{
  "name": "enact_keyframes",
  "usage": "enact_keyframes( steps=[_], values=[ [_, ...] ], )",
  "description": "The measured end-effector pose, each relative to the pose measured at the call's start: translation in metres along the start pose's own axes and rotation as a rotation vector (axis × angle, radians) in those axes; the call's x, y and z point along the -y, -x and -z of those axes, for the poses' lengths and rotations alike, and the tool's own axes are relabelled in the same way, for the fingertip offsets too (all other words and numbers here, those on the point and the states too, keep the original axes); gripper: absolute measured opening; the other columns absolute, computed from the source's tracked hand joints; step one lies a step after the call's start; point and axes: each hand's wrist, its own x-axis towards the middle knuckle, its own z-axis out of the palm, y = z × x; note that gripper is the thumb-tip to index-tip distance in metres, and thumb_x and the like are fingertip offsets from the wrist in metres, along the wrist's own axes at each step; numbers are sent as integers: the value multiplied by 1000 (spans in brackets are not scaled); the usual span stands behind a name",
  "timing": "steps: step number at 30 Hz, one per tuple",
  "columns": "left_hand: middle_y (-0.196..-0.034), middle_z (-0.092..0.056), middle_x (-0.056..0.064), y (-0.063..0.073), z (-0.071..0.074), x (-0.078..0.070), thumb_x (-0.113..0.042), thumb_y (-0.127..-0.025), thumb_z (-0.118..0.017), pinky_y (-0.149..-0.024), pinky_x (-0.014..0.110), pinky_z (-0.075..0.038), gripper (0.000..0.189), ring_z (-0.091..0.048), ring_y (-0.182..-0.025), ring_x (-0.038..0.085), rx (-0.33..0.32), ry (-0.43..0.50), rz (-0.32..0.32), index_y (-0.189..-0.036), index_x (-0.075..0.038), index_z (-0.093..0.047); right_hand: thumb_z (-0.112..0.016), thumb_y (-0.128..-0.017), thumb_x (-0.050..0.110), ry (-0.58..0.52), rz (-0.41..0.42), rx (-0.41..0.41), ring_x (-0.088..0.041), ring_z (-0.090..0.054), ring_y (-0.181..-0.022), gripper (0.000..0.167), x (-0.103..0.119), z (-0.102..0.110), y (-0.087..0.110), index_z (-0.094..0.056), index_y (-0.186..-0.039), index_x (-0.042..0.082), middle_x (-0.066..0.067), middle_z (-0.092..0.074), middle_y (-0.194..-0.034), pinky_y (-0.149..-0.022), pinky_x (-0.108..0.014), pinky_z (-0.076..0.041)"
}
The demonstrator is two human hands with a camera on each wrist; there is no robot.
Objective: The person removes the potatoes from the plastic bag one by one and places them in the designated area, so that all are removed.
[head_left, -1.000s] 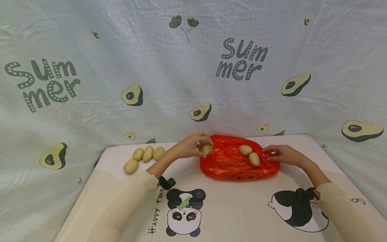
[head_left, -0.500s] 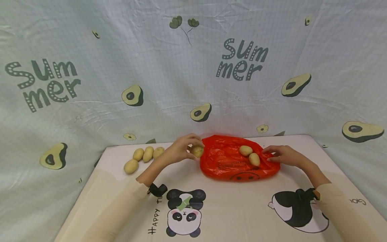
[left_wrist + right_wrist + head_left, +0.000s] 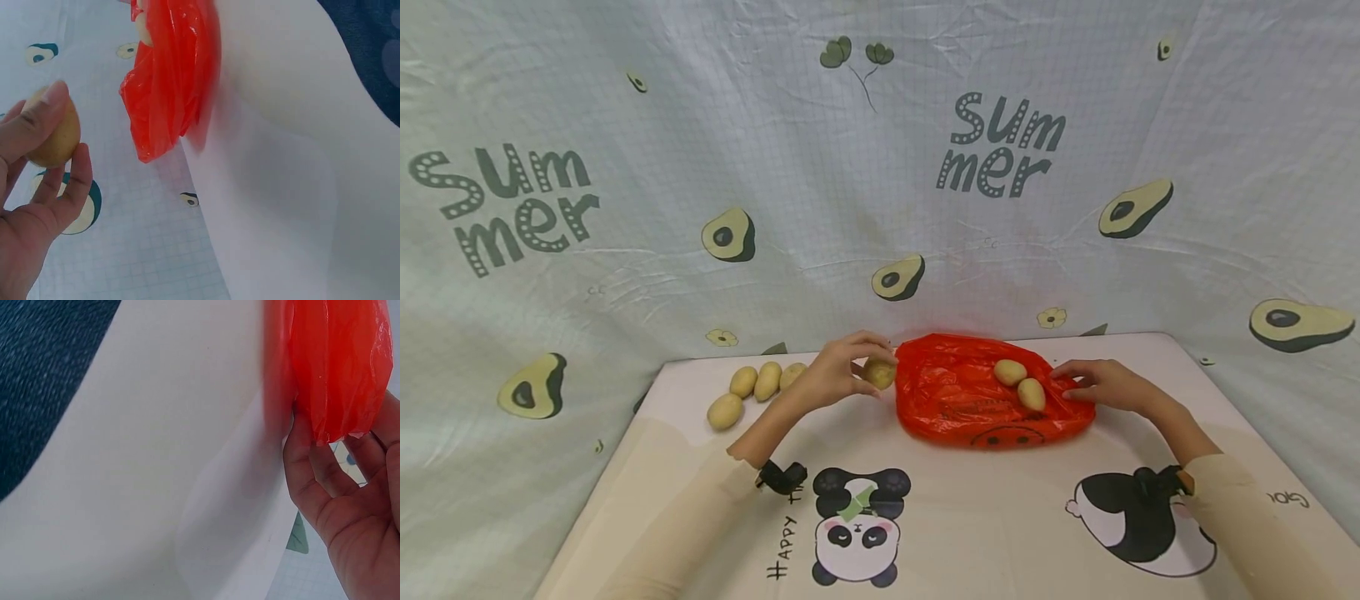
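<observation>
A potato (image 3: 878, 372) is pinched between the thumb and fingers of my left hand (image 3: 835, 375), held just off the left edge of a red plastic bag (image 3: 955, 392). The left wrist view shows the same potato (image 3: 59, 134) in the fingertips, apart from the bag. The bag lies on the table, with two potatoes (image 3: 1011, 372) resting together on its right half. My right hand (image 3: 1108, 385) holds the bag's right edge. In the right wrist view, the bag's end (image 3: 340, 375) sits between its thumb and fingers.
Several more potatoes (image 3: 767, 382) lie grouped at the table's back left, partly behind my left forearm. The table (image 3: 985, 517) has printed pandas. A patterned curtain (image 3: 820, 183) hangs directly behind its back edge.
My left hand has drawn back leftward with its potato, from over the bag's left part to beside its edge. My right hand and the two potatoes on the bag stay in place.
</observation>
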Motion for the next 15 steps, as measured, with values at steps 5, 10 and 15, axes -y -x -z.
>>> enact_keyframes(
  steps=[5,10,15],
  values=[
    [-127,-60,12,2,1,5,9,-69,-88,-81,34,-61,48,-59,-118,31,-98,21,27,-113,-4,-74,-69,-96,15,-3,-2,-4,-39,-61,-114,33,3,0,1,-67,-128,8,-20,-66,-127,-92,-52,-56],
    [-130,-58,11,5,1,8,8,-69,-89,-87,42,-60,55,-57,-117,32,-141,77,96,-119,-5,-71,-69,-96,16,13,-12,-3,-38,-62,-112,33,4,0,0,-67,-128,8,-20,-67,-126,-92,-52,-56],
    [-131,-57,8,8,0,9,2,-72,-90,-93,41,-57,59,-56,-114,28,-157,153,181,-126,-5,-66,-69,-96,14,11,-19,-2,-38,-62,-113,34,2,-2,0,-66,-128,8,-20,-66,-127,-92,-52,-56]
  ],
)
